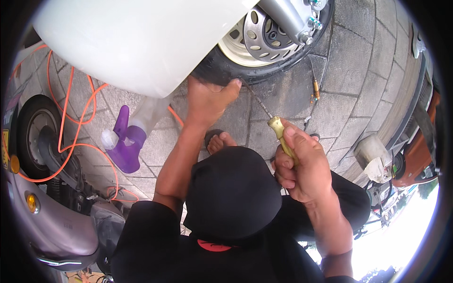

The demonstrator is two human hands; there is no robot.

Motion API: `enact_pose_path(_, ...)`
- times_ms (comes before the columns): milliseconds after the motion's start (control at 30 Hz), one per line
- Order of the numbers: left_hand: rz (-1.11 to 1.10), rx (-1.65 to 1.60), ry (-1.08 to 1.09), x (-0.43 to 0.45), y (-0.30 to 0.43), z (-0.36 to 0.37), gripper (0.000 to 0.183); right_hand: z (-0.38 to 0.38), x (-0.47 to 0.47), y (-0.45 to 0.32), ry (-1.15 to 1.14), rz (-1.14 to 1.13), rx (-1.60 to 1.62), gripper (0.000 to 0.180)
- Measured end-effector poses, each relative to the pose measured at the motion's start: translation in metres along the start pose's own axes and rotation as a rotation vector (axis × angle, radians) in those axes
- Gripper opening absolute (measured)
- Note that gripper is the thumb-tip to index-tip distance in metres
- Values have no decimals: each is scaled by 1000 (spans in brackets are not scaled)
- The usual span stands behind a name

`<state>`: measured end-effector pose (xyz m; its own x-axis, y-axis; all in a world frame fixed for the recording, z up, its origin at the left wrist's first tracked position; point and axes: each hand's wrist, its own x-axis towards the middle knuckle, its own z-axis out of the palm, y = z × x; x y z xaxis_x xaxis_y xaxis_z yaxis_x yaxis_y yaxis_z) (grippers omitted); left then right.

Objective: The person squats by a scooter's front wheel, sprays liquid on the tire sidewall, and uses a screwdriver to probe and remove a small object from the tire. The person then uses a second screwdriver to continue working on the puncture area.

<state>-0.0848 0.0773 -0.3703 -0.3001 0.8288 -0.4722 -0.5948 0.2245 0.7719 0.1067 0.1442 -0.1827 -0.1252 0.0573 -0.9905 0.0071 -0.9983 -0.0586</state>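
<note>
My left hand point(212, 99) grips the lower edge of the black rubber tire point(254, 75) on a scooter's wheel; its fingers are partly hidden behind the tire, and its thumb lies close to a tool's tip. In my right hand point(306, 162) is a hand tool point(277, 129) with a yellowish handle and a long, thin metal shaft. The shaft slants up to the tread, where its end meets the tire; how deep it goes, I cannot tell. Beside the tire sit a cream rim point(231, 53), a drilled brake disc point(249, 33) and a silver fork leg point(285, 17).
A white body panel point(134, 42) overhangs the wheel. On the paving point(348, 63) lies another thin tool with an amber handle point(316, 90). A purple-headed spray bottle point(129, 152) and a looped orange hose point(72, 145) are at left, near a parked scooter point(56, 219). A whitish container point(371, 155) stands right.
</note>
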Motion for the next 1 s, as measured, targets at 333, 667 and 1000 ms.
enact_pose_path(333, 171, 74, 70, -7, -24, 9, 95, -3, -10, -25, 161, -135, -264, 28)
enact_pose_path(667, 156, -17, 96, -10, -23, 14, 93, 0, -10, -27, 131, -1119, -1734, 49)
enact_pose_path(1000, 127, -31, 63, -8, -15, 15, 73, -2, 3, -26, -33, 59, 78, 38)
